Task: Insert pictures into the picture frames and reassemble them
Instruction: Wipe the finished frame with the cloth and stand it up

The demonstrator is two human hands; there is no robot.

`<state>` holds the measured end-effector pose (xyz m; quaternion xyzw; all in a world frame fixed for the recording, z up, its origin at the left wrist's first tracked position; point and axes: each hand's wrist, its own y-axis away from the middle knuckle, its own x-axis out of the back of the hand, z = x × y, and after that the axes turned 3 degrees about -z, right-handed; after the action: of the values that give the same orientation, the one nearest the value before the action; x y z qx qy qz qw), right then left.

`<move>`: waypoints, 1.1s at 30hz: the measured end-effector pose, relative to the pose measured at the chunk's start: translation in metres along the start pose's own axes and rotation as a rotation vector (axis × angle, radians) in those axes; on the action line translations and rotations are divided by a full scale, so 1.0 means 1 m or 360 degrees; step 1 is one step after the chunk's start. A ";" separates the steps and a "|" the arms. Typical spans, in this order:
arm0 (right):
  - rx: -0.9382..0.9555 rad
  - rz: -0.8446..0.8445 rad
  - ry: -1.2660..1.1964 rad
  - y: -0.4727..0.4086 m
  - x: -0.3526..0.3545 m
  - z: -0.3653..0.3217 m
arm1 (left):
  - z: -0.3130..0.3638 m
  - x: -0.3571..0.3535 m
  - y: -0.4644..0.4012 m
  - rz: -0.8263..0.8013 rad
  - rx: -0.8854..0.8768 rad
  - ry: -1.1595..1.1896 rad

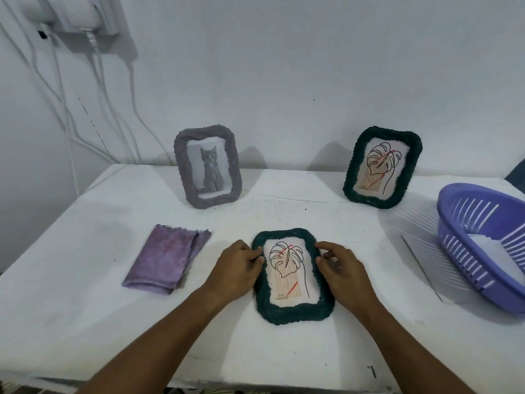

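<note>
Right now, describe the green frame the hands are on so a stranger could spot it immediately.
On the white table, look at the near middle, between the folded purple cloth and the purple basket. The dark green frame there lies flat, face up, a hand on each side. Its leaf-drawing twin stands upright by the wall.

Matt white cloth covers the table (85, 322); lower-centre green frame (295, 314) looks rough, braided; purple rag (162, 260) fuzzy; right-edge basket (466, 251) glossy plastic.
</note>
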<state>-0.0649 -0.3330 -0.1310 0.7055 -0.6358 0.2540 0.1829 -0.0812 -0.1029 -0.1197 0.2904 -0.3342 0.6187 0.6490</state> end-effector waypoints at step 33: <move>0.0081 0.0138 0.0114 -0.005 -0.008 0.011 | -0.071 0.076 0.019 0.0113 0.0547 -0.0154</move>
<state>-0.0594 -0.3325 -0.1439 0.6722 -0.6522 0.3027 0.1765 -0.0939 0.0002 -0.1034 0.4145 -0.2643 0.6745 0.5507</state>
